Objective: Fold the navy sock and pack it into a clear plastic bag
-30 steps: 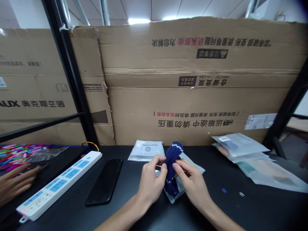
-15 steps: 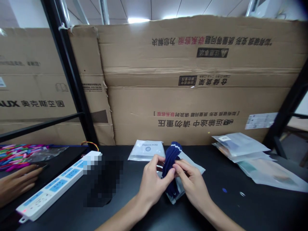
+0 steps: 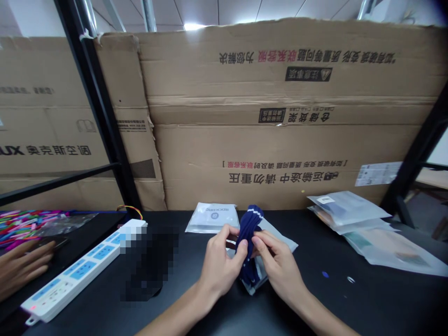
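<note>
A bundle of folded navy fabric (image 3: 249,225) with thin white stripes near its top stands tilted between my hands, its exact kind unclear. My left hand (image 3: 224,261) closes around its left side, thumb pressed on the front. On the right edge, my right hand (image 3: 278,261) pinches the fabric between thumb and fingers; the fingertips are partly hidden. Beneath and behind the bundle lies a pale plastic bag (image 3: 280,233), partly covered by the fabric and my hands. A flat white printed packet (image 3: 213,218) rests just behind my left hand.
Several frosted bags (image 3: 350,210) lie at the right. A white power strip (image 3: 84,270) and a pixelated dark patch (image 3: 150,266) are on the left, near another person's hand (image 3: 24,268) and colourful items (image 3: 31,224). Cardboard (image 3: 280,144) walls the back.
My left thumb has shifted slightly up along the navy fabric. Both hands keep their hold. The other person's hand at the left has moved a little, and the view has shifted slightly.
</note>
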`<act>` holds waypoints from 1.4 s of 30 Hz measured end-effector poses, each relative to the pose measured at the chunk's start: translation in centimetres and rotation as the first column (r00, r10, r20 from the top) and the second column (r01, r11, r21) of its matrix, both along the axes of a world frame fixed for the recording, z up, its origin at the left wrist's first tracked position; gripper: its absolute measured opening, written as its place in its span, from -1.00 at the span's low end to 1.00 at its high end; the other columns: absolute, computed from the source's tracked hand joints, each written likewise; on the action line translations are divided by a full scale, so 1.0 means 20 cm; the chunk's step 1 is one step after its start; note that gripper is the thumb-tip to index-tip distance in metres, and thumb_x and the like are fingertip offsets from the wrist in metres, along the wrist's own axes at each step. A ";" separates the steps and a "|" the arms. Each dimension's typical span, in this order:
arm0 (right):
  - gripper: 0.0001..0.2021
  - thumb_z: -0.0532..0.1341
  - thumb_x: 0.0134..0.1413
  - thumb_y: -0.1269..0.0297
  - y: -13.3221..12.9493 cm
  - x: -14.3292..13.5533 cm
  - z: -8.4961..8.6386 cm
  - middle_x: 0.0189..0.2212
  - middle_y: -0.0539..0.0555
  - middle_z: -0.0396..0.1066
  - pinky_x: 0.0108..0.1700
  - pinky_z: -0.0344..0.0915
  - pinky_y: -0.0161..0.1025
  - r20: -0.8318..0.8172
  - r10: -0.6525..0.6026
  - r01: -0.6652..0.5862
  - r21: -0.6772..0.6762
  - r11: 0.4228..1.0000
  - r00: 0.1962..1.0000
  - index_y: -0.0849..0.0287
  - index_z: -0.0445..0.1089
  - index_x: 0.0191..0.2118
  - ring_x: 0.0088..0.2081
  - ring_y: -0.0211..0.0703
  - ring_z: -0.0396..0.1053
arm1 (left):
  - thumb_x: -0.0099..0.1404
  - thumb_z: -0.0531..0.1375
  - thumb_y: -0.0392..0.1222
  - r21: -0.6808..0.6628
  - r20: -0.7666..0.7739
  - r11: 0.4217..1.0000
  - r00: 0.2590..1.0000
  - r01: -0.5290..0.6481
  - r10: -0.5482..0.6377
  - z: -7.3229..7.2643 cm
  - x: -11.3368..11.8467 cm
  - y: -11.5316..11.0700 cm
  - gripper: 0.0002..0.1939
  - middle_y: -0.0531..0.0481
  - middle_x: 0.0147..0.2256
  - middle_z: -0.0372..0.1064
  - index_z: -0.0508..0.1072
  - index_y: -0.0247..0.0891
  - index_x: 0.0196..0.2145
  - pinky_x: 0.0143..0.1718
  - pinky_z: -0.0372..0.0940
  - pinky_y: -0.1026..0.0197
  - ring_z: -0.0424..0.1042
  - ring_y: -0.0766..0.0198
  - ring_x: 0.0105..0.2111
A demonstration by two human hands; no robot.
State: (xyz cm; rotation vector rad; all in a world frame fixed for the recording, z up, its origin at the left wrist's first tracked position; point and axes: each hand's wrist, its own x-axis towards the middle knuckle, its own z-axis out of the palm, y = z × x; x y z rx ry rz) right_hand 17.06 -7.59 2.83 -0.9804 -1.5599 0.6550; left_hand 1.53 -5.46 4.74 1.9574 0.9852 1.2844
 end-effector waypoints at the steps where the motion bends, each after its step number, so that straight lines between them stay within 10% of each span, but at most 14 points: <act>1: -0.71 0.07 0.34 0.14 0.00 0.00 0.00 -0.38 0.05 0.34 -0.30 0.29 -0.29 0.005 -0.005 0.005 0.005 1.000 1.000 0.15 0.49 -0.21 -0.35 -0.16 0.35 | 0.31 0.17 -0.15 0.003 -0.007 1.000 1.000 -0.001 0.001 0.00 0.00 0.00 -0.89 0.00 -0.27 0.48 0.37 -0.22 -0.24 -0.23 0.37 0.25 0.49 0.23 -0.31; 13: -0.77 0.09 0.32 0.17 -0.01 -0.01 0.01 -0.33 0.05 0.35 -0.27 0.29 -0.31 0.019 -0.021 0.021 0.013 1.000 1.000 0.14 0.46 -0.17 -0.33 -0.17 0.34 | 0.31 0.16 -0.18 0.038 -0.042 0.999 0.999 -0.027 0.029 0.00 0.00 -0.01 -0.94 0.01 -0.29 0.47 0.36 -0.20 -0.29 -0.26 0.32 0.24 0.46 0.24 -0.33; 23: -0.86 0.14 0.27 0.17 -0.03 0.00 0.02 0.00 0.10 0.23 0.17 0.14 -0.17 0.065 -0.165 0.158 0.104 0.982 0.984 0.07 0.41 -0.20 0.10 -0.07 0.24 | 0.39 0.05 -0.20 0.151 -0.041 0.987 0.998 0.049 -0.043 -0.01 0.00 -0.02 -0.91 -0.07 -0.13 0.33 0.31 -0.21 -0.29 -0.13 0.28 0.19 0.37 0.19 -0.13; 32: -0.79 0.18 0.23 0.08 -0.03 -0.01 0.02 0.28 0.13 0.08 0.17 0.25 -0.18 -0.072 0.019 -0.020 -0.008 1.000 0.997 0.06 0.40 -0.14 0.29 0.03 0.09 | 0.35 0.07 -0.14 0.186 -0.039 0.979 0.996 0.084 -0.078 0.00 -0.03 -0.04 -0.90 -0.22 0.07 0.24 0.29 -0.20 -0.28 0.11 0.19 -0.01 0.18 -0.04 0.18; 42: -0.55 0.30 0.13 0.09 -0.02 -0.03 0.04 0.13 0.09 0.36 0.18 0.23 -0.14 -0.519 0.111 -0.255 -0.214 0.943 0.848 0.03 0.30 0.12 0.14 -0.01 0.32 | 0.35 0.10 -0.14 0.237 -0.160 0.962 0.982 0.137 -0.101 0.03 -0.05 -0.04 -0.74 -0.18 0.21 0.21 0.39 -0.17 -0.03 0.23 0.08 -0.14 0.14 -0.05 0.23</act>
